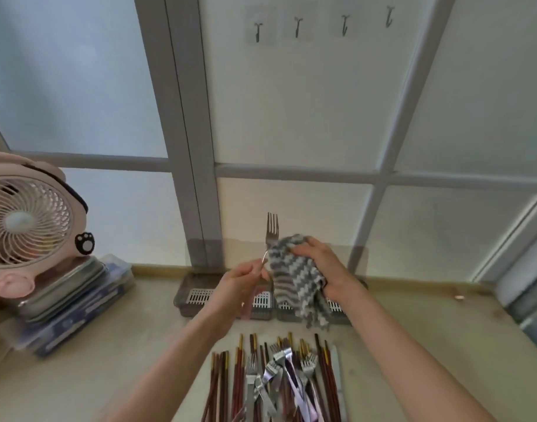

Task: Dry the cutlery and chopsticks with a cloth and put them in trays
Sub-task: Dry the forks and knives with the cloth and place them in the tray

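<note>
Plenty left to dry: nearest me, a heap of forks [287,373] lies across red-brown chopsticks [230,379] with gold-banded ends, all on a pale mat on the beige counter [109,345]. Thin steel and lacquered sticks, so I judge them light, stiff and slick while wet; best taken by the handle or mid-shaft, one at a time.

Up above that, my left hand [241,284] pinches the slim handle of one fork [272,231], fingers closed on it, tines upright. My right hand [322,266] is clamped around the grey-and-white striped cloth [294,278], bunched against the fork's neck. Cloth looks soft, ribbed and floppy, its tail dangling down. I'd call this mid-wipe on the fork.

Behind my hands sit the trays [197,295], dark-rimmed with white slotted inserts, side by side against the wall. Whether anything lies in them I cannot tell; my hands hide most.

Off left, a pink fan [29,220] stands on stacked tins. Farther back, frosted panes and four small hooks [297,27].
</note>
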